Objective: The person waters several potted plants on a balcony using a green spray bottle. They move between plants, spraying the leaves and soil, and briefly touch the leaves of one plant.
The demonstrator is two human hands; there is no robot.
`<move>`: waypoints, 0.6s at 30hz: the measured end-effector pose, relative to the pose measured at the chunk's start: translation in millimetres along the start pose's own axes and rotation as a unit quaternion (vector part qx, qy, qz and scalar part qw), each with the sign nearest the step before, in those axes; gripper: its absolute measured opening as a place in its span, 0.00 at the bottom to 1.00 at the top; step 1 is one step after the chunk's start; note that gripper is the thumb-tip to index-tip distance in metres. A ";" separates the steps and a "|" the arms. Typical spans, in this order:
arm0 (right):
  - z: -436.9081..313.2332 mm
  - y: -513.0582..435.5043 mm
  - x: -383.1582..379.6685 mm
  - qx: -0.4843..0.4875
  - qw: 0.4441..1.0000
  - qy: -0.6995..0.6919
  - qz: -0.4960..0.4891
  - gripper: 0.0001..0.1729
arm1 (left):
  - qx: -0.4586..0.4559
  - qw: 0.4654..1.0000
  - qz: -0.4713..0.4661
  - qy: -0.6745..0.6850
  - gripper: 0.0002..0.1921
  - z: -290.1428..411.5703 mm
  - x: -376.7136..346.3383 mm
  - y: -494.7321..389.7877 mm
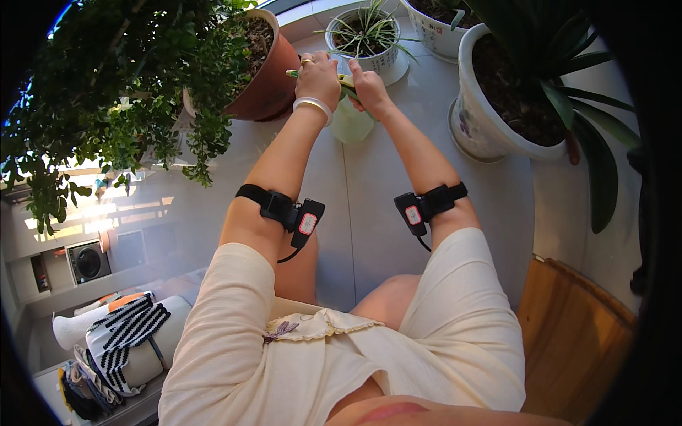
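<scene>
Both of my hands are on a green spray bottle point(351, 121) with a translucent body, held just in front of a white pot with a spider plant point(363, 40). My left hand point(318, 77) wraps over the sprayer's top near its nozzle, with a ring and a pale bracelet on that arm. My right hand point(370, 88) grips the sprayer's handle side, thumb up. Its fingers partly hide the handle and trigger. A terracotta-coloured pot point(266, 80) with a leafy plant stands close beside my left hand.
A large white pot point(469, 114) with a broad-leaved plant stands at the right, another white pot point(439, 34) behind it. Leafy branches point(122, 96) hang at the left. A wooden chair point(575, 319) is at the lower right, and a sofa with a striped cloth point(125, 333) at the lower left.
</scene>
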State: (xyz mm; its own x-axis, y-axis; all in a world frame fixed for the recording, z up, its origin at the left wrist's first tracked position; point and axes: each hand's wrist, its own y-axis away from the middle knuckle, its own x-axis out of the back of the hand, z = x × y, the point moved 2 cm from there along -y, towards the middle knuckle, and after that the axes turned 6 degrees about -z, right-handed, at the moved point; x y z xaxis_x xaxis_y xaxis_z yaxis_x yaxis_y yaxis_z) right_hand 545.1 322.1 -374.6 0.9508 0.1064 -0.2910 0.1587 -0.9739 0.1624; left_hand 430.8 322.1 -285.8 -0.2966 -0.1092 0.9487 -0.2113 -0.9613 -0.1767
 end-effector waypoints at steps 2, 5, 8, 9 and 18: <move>0.1 1.9 1.8 0.000 1.000 0.001 -0.001 0.40 | 0.004 1.000 0.007 0.013 0.15 4.5 4.0 2.4; 0.7 6.0 4.7 0.013 1.000 -0.004 -0.017 0.38 | -0.065 0.988 0.136 0.020 0.14 11.1 24.4 -7.7; 1.7 7.3 4.8 0.013 1.000 -0.007 -0.028 0.38 | -0.091 0.977 0.193 0.013 0.13 13.9 34.7 -12.7; 1.8 7.1 3.5 0.014 0.999 0.000 -0.030 0.38 | -0.103 0.973 0.209 0.001 0.13 13.7 35.6 -12.0; -5.7 4.3 1.3 -0.013 1.000 -0.002 -0.024 0.39 | 0.051 0.997 -0.061 -0.002 0.18 11.2 12.0 2.6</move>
State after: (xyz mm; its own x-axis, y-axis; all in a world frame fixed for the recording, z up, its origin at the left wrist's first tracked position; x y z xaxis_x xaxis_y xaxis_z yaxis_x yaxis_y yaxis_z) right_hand 548.6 319.2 -369.0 0.9411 0.1512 -0.3024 0.2100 -0.9623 0.1726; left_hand 437.1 315.5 -271.9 -0.2702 0.0099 0.9627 -0.1499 -0.9882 -0.0319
